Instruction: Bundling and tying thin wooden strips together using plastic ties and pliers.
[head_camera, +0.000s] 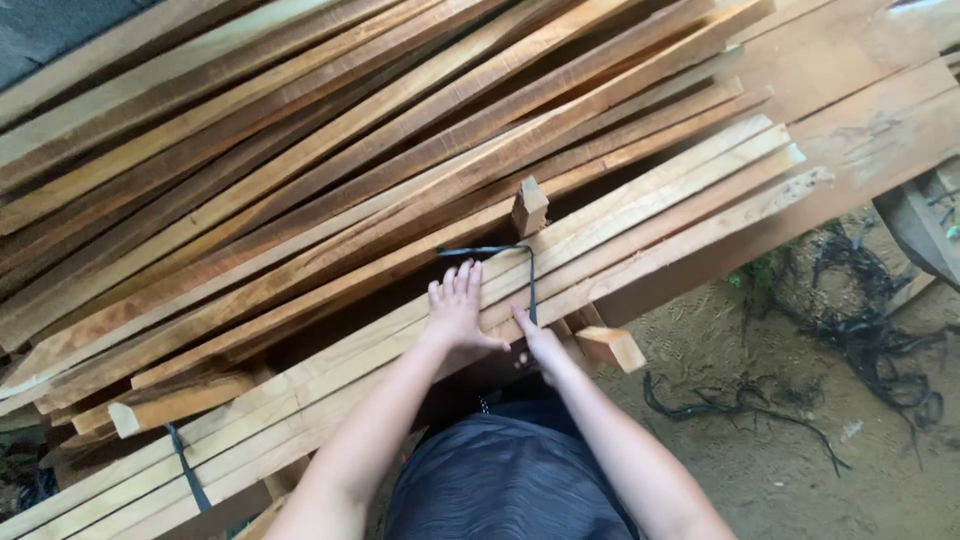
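Note:
A bundle of long pale wooden slats (640, 215) lies across the pile, bound by a dark strap (529, 275). My left hand (455, 310) rests flat on top of the bundle, fingers spread, just left of the strap. My right hand (538, 340) sits at the bundle's near edge with a finger against the strap where it runs down the side. A short wooden block (529, 207) stands up just beyond the strap.
A big stack of brown planks (300, 130) fills the left and back. A second strap (187, 468) binds the slats at lower left. A cut block end (612, 348) juts out by my right hand. Dirt ground with tangled black straps (870, 330) lies to the right.

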